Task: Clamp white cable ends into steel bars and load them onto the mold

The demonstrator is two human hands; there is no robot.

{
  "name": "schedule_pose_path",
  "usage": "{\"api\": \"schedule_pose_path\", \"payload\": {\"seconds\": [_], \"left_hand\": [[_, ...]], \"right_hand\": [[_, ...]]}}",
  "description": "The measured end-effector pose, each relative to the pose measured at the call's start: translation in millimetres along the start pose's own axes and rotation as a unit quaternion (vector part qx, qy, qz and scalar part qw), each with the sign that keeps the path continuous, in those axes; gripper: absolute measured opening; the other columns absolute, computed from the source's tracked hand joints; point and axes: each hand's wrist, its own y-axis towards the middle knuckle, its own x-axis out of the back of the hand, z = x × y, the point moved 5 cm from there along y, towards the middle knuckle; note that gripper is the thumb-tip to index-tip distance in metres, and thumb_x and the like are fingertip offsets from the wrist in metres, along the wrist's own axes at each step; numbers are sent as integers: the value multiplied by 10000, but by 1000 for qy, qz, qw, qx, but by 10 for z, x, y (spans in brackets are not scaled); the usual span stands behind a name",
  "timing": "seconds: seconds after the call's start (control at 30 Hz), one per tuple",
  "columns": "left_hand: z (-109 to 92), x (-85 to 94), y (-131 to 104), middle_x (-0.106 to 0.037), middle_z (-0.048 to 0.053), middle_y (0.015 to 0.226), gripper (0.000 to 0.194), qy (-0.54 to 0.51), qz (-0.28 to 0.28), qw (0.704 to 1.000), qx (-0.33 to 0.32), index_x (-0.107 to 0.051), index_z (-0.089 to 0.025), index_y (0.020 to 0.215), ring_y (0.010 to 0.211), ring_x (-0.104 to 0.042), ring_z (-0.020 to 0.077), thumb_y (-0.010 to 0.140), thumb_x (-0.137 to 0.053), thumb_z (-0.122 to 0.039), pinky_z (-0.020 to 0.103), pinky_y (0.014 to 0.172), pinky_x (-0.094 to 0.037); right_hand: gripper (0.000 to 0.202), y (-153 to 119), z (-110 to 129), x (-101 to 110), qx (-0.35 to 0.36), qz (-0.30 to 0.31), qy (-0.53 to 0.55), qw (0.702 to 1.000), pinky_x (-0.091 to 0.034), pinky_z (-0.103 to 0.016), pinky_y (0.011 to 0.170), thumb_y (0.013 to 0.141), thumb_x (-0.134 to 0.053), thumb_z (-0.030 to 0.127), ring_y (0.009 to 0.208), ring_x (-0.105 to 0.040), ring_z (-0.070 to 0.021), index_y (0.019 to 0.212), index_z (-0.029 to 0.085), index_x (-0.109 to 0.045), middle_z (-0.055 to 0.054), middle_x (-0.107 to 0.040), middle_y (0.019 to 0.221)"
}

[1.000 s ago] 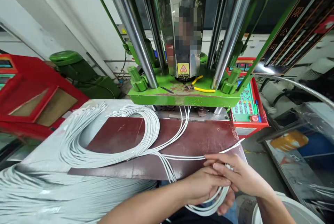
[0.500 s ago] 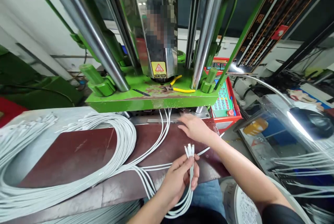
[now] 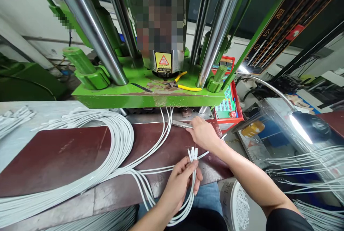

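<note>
My left hand [image 3: 185, 173] is closed round a small bunch of white cables [image 3: 194, 179], their connector ends [image 3: 192, 154] sticking up above the fingers. Below that hand the cables loop down over the bench edge. My right hand [image 3: 204, 134] is closed on the right end of a flat metal strip [image 3: 181, 124], which lies close to the front of the green press [image 3: 150, 101]. Its exact kind does not show. Just left of the strip, a few white cables [image 3: 163, 134] run from under the press onto the brown bench top [image 3: 70, 152].
A thick bundle of white cables [image 3: 125, 137] curves across the bench at left. Yellow-handled cutters [image 3: 188, 87] and a dark blade [image 3: 141, 87] lie on the press plate. A red control panel [image 3: 228, 105] stands at right. A white bucket [image 3: 233, 206] holds small white pieces.
My right hand has closed on the end of the metal strip, and the strip has shifted right and now lies angled. My left hand still grips its cables. The view has moved slightly.
</note>
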Motion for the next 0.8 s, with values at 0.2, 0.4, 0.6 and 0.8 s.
{"api": "schedule_pose_path", "payload": {"seconds": [0.2, 0.4, 0.6, 0.8], "left_hand": [[69, -86, 74, -559, -9, 570, 278, 43, 15, 999, -1, -497, -160, 694, 385, -438, 74, 834, -559, -392, 199, 368, -339], [157, -192, 133, -532, -27, 511, 291, 144, 22, 989, 28, -485, -166, 688, 368, -402, 62, 809, -586, -412, 177, 355, -294], [163, -262, 139, -476, -53, 467, 330, 195, 23, 980, 40, -454, -172, 642, 323, -297, 28, 764, -624, -427, 172, 340, -185], [166, -249, 125, -471, -54, 473, 330, 231, 8, 972, 41, -446, -175, 629, 331, -300, 30, 773, -604, -426, 172, 344, -191]], "right_hand": [[347, -748, -436, 108, -103, 98, 557, 818, -455, -243, 544, 882, -521, 383, 606, -530, -107, 1146, 164, -464, -40, -609, 869], [517, -910, -472, -33, -157, 93, 644, 743, -448, -222, 508, 868, -508, 445, 561, -481, -75, 1298, 157, -496, -30, -560, 835], [462, -889, -455, 28, -138, 87, 655, 737, -463, -244, 618, 876, -510, 360, 628, -530, -99, 1295, 164, -519, -32, -620, 840], [446, -896, -436, 24, -117, 86, 644, 751, -461, -260, 662, 887, -496, 330, 676, -546, -118, 1293, 145, -523, -37, -623, 834]]}}
